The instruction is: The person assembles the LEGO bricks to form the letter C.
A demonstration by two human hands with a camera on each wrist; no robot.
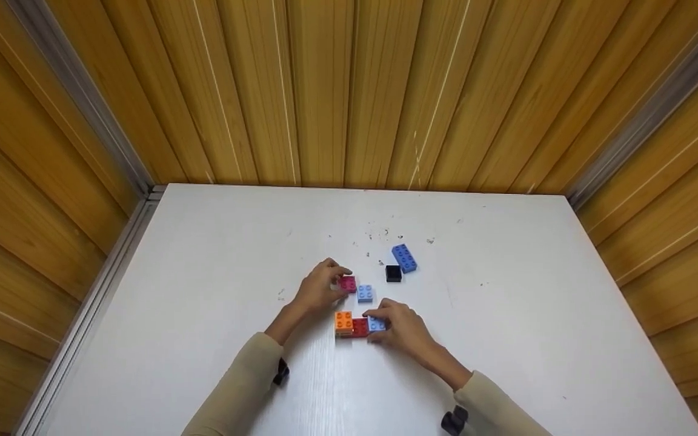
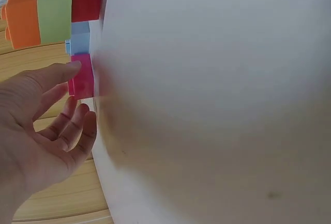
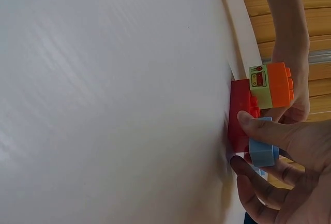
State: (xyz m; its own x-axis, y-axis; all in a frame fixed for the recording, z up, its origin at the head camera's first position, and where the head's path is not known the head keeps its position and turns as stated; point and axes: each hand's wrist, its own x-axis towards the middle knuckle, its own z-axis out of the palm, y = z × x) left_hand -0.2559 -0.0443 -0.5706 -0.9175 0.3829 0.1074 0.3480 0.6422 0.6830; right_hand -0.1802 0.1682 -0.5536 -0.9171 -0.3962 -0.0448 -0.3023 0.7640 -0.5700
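Fingers of our left hand (image 1: 317, 289) pinch the magenta brick (image 1: 348, 284) on the worktop (image 1: 203, 272). Then orange brick (image 1: 343, 318) atop green brick (image 3: 265, 99), on red brick (image 1: 359, 327). Fingers of our right hand (image 1: 408, 330) clamp light-blue brick (image 3: 262, 154) over red's right end.

"Where are you?"
"I'm at a white table (image 1: 506, 303) in a little booth. Woody-looking walls (image 1: 319, 91) stand on three sides."
"Is it a home?"
"It looks more like a work booth. Grey metal bars (image 1: 82, 91) run up both corners, and another bar (image 1: 88, 315) runs along my table's left edge."
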